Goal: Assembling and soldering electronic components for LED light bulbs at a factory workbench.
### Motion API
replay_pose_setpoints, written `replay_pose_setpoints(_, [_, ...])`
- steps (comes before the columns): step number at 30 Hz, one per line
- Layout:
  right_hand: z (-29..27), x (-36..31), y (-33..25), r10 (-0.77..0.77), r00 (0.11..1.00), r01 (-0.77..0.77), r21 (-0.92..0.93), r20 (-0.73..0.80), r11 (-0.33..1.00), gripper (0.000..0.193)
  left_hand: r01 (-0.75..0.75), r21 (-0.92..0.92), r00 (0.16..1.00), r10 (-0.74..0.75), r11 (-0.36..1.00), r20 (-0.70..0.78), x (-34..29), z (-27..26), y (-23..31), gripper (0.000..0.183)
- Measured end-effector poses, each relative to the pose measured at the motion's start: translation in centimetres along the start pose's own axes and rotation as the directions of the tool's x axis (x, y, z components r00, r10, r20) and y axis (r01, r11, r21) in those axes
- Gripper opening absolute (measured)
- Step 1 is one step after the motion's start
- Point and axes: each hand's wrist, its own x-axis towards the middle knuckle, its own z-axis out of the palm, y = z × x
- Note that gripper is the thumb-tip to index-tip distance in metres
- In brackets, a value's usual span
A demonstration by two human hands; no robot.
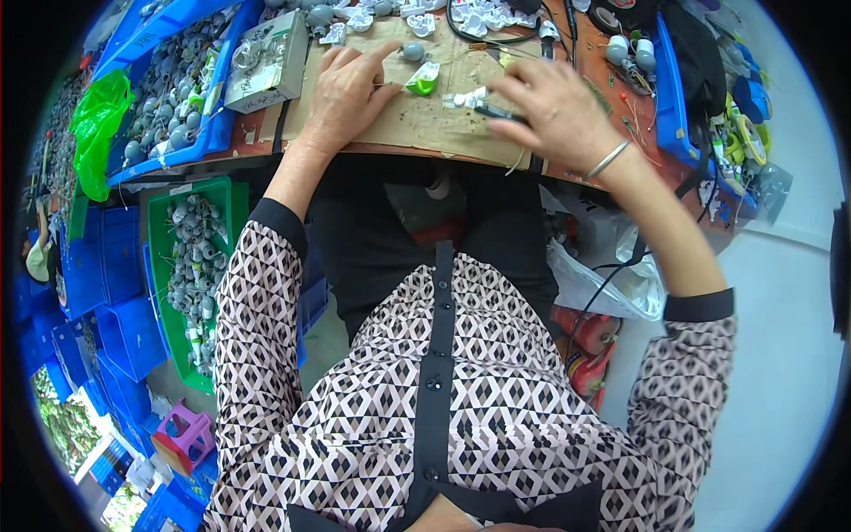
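My left hand point(346, 97) rests on the brown cardboard mat point(355, 133), its thumb and index finger apart. Just right of its fingertips are a small grey bulb-like part point(413, 51) and a white and bright green piece point(425, 78). My right hand point(558, 111), slightly blurred, is over the right side of the mat, its thumb apart from its fingers. A black tool point(502, 113) shows between thumb and fingers; whether I grip it is unclear. Small white pieces point(464, 99) lie at the tool's left end.
A blue bin point(217, 124) of grey parts and a grey box point(266, 66) stand left. White plastic pieces point(483, 16) line the back. Right is another blue bin point(671, 97); black cables cross nearby. Below left sits a green crate point(158, 257) of grey parts.
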Motion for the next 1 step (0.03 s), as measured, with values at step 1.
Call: replay_pose_setpoints(1, [0.90,-0.69,-0.79,0.046,0.999,-0.047,0.039,0.027,0.998,0.050,-0.023,0.037,1.000,0.023,0.999,-0.015,-0.06,-0.21,0.02,0.063])
